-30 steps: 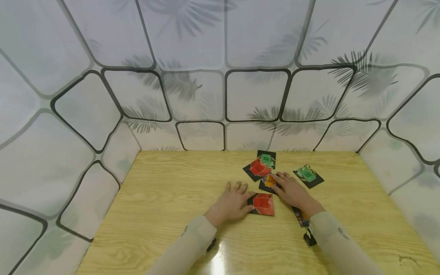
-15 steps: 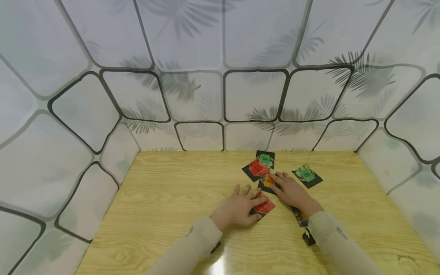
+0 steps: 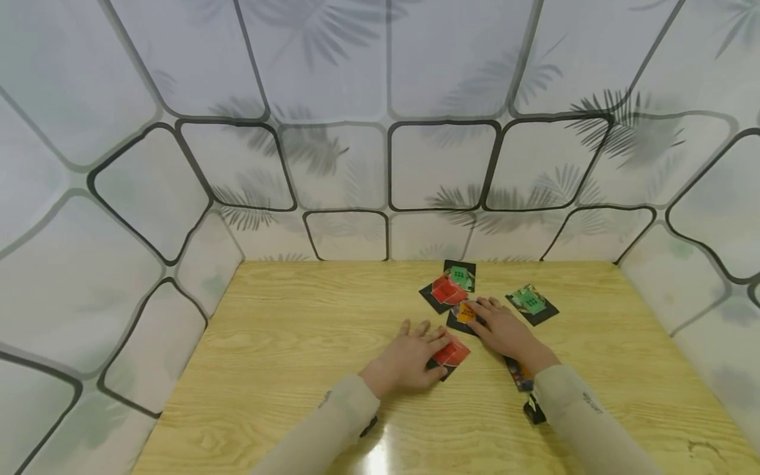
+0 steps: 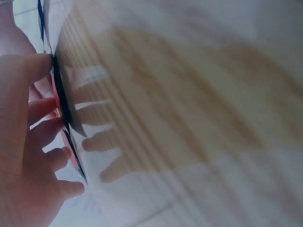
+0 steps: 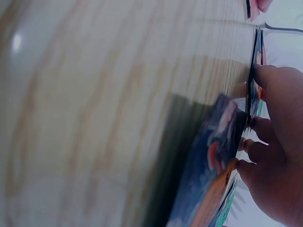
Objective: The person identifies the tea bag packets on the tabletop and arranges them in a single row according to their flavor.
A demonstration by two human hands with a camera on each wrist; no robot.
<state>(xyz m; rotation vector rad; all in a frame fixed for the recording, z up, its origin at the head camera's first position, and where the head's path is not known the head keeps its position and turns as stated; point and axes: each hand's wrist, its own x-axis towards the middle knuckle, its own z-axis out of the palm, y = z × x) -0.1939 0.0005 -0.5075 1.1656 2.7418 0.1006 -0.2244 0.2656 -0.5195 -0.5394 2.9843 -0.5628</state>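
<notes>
My left hand (image 3: pixel 410 359) lies spread on a flat square card (image 3: pixel 454 351) printed red and black. Its fingers reach over the red part, with the thumb at the near edge. Just right of it, my right hand (image 3: pixel 501 328) rests its fingertips on a dark card with an orange patch (image 3: pixel 460 318), partly covered by the fingers. Another card, dark blue and orange (image 5: pixel 206 175), lies below the right wrist; in the right wrist view one end stands off the table. The left wrist view shows the left fingers (image 4: pixel 45 130) along the red card's thin edge.
Beyond the hands, a red and black card (image 3: pixel 442 295) overlaps a green and black card (image 3: pixel 460 272). A second green card (image 3: pixel 532 303) lies right of the right hand. The wooden table (image 3: pixel 285 330) meets patterned fabric walls (image 3: pixel 350 165) at the back and sides.
My left hand has moved slightly right and farther over the red card. The card has turned from nearly square-on to slanted. My right hand has stayed in place.
</notes>
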